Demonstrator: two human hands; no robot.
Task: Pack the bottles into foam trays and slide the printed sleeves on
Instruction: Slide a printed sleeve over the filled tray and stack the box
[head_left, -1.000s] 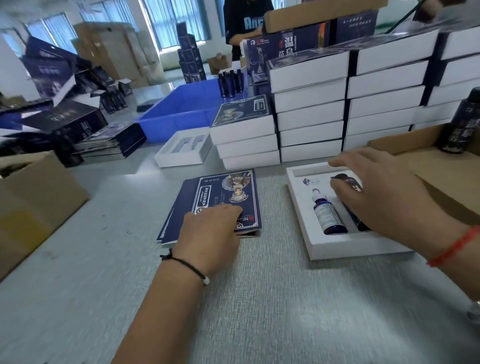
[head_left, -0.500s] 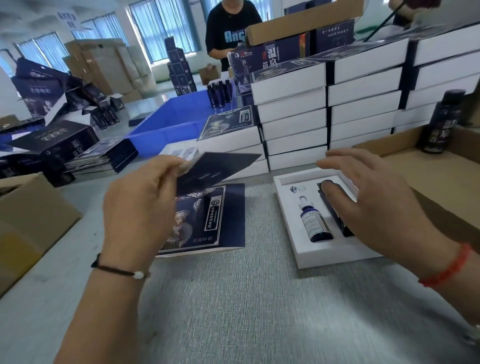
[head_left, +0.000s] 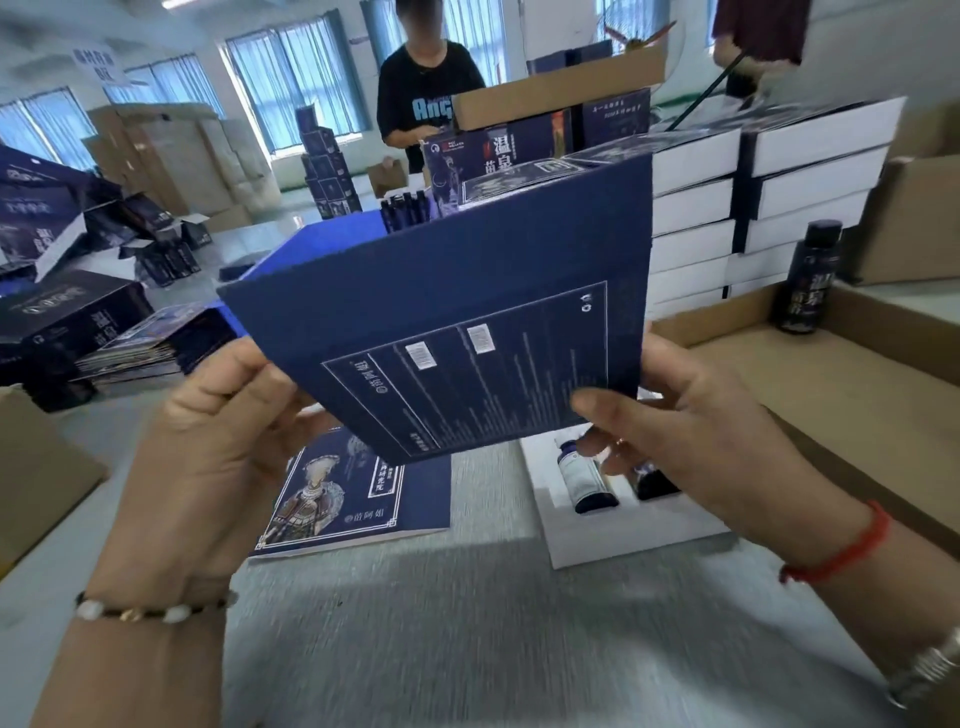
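Our left hand (head_left: 218, 431) and right hand (head_left: 691, 431) each pinch a lower corner of the flat printed sleeve (head_left: 457, 322), fingers (head_left: 597, 402) curled onto its face, holding it up above the bench (head_left: 467, 623). We judge that if we squeeze it crooked it may fail to open square, then snag the foam tray (head_left: 566, 551) and tear or shift it. That tray holds two dark bottles (head_left: 584, 480) in its slots; a blue bin (head_left: 322, 244) behind shows no contents from here.
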